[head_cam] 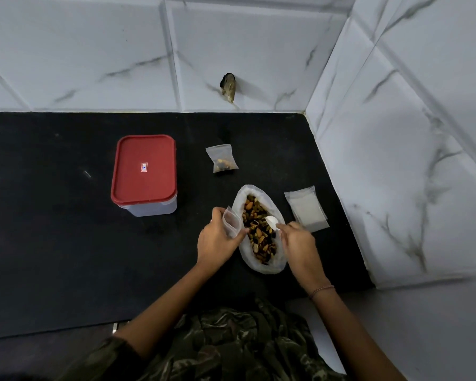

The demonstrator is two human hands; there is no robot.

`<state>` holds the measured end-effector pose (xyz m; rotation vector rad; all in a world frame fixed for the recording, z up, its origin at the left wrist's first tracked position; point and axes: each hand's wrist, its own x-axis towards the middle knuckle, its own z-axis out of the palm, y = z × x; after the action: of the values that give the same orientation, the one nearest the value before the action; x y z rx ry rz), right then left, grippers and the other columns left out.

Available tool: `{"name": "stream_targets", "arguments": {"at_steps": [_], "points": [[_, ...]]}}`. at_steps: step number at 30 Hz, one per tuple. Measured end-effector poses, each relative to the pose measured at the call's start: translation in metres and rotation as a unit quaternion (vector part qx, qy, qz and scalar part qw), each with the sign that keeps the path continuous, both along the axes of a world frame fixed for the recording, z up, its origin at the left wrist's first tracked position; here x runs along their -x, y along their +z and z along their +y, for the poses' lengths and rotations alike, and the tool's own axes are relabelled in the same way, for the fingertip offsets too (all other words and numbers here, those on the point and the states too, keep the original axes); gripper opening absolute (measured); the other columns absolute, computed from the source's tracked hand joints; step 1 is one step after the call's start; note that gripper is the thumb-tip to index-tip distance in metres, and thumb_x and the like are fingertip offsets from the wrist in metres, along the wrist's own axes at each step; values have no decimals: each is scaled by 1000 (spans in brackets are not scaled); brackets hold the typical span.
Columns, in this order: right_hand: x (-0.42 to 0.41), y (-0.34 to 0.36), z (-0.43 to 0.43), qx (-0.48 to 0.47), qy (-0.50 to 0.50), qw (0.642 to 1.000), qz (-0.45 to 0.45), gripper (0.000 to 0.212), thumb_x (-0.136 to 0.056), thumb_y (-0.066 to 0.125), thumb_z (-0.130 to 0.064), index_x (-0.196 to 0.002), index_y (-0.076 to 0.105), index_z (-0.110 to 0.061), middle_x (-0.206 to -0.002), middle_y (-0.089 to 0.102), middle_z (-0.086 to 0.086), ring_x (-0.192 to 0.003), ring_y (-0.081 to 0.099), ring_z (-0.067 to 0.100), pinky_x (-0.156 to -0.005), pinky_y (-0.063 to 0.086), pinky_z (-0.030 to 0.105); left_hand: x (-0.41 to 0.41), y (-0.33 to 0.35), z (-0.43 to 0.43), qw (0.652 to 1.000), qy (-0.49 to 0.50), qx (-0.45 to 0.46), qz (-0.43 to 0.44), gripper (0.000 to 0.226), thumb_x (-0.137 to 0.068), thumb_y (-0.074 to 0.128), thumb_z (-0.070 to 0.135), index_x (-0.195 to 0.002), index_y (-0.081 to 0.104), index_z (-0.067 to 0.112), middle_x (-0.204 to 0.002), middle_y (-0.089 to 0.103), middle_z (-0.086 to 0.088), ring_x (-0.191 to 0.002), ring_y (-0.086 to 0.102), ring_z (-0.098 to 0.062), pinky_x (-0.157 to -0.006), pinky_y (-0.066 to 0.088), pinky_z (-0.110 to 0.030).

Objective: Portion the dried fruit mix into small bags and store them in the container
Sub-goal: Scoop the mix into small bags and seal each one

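scooping now: your left hand (217,240) pinches a small clear plastic bag (232,221), your right hand (297,242) grips a white plastic spoon (271,222) in the brown dried fruit mix (259,237); next, tip a spoonful in.

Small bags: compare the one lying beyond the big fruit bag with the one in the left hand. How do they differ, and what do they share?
The far bag holds some fruit mix; the held bag looks empty. The far bag lies flat on the counter, untouched; the left hand grips the held bag. Both are small, clear plastic.
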<state>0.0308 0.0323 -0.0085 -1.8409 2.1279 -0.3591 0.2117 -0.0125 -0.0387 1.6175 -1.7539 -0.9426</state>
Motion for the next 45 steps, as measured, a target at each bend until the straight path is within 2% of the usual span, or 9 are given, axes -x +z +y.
{"name": "stream_targets", "arguments": {"at_steps": [3,9,15,20,24,27,32,37,45], "points": [[-5,-13,0,-10,36,994,98,49,-64,84,-15,-109,65,-7,-94,61,7,-82,62,19,-69,52,25,1,-3,3,1000,-15,-11,-7,61,-75,77,43,-118,41,17,-105,57,9,-88,59,-8,-70,52,-25],[-15,-3,-13,3,-27,1000,4,30,-96,46,-12,-123,59,-8,-117,58,8,-105,58,18,-89,46,24,4,-9,5,998,-20,-46,44,47,-78,77,28,-112,46,16,-98,62,5,-87,63,-11,-68,52,-22],[-4,0,-18,-31,-83,991,-96,26,-93,54,-11,-117,63,-9,-116,65,6,-102,61,13,-85,49,20,6,-14,3,997,-27,-45,64,43,-78,77,20,-109,48,16,-100,63,3,-87,63,-8,-68,52,-17],[-19,-4,-17,-86,-29,994,-56,32,-94,49,-8,-125,57,-9,-127,54,8,-115,54,18,-99,43,25,6,-15,2,997,-31,-38,67,39,-79,76,19,-106,48,14,-98,63,4,-85,63,-6,-66,51,-14],[-8,-6,-22,-87,-150,960,-219,25,-95,51,-9,-114,65,-6,-91,68,2,-86,64,10,-78,51,18,7,-16,1,996,-40,-28,68,36,-80,75,20,-104,50,14,-95,62,7,-82,62,-3,-65,51,-10],[-3,-8,-24,-113,-235,908,-327,22,-94,52,-7,-109,68,-5,-77,67,0,-76,65,11,-79,55,25,7,-16,0,996,-48,-27,68,33,-80,75,20,-102,51,14,-92,61,9,-79,60,1,-65,49,-7],[4,-9,-19,-69,-241,910,-330,20,-93,53,-5,-105,69,-5,-75,67,3,-70,64,11,-67,53,17,7,-18,0,996,-48,-28,71,34,-79,76,19,-101,50,14,-89,61,10,-78,60,2,-64,49,-8],[15,-10,-14,-39,-250,911,-325,19,-91,57,-5,-106,69,-3,-75,68,4,-70,66,15,-69,54,23,11,-18,-1,996,-58,-23,62,34,-79,76,19,-101,51,13,-91,62,7,-79,62,-4,-66,53,-17],[20,-11,-7,-3,-260,898,-354,20,-91,58,-6,-108,68,-3,-72,66,-2,-67,63,8,-64,52,15,24,-17,-6,996,-72,-9,49,29,-83,72,15,-104,52,10,-92,63,4,-80,62,-7,-68,54,-22]]}}
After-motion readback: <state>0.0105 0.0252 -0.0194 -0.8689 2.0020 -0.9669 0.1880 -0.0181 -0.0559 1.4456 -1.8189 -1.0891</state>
